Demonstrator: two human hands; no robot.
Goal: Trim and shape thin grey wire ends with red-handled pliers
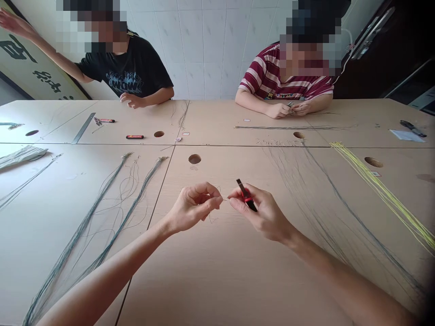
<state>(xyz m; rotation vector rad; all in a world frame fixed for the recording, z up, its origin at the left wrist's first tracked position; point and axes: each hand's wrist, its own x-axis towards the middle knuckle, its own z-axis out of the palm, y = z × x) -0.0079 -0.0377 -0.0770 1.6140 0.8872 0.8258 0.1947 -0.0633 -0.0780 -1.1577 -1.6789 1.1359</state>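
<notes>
My left hand (195, 204) is closed in a pinch on a thin wire (224, 199), whose end points right from the fingertips. Fine loose strands of it show above and below the fingers. Close beside it, my right hand (263, 210) is closed around a small red and black tool (247, 196) with a flat dark end, tilted across the palm; its exact kind is unclear. The right thumb and forefinger come together at the wire's tip, but I cannot tell whether they grip it. Both hands are just above the wooden table (204, 280).
Bundles of grey-green wires (91, 213) lie left, loose wires (340, 194) and yellow wires (384, 190) right. Red and black sticks (135, 136), a metal ruler (83, 129) and round table holes (195, 159) are farther back. Two people sit opposite: black shirt (136, 68), striped shirt (261, 72).
</notes>
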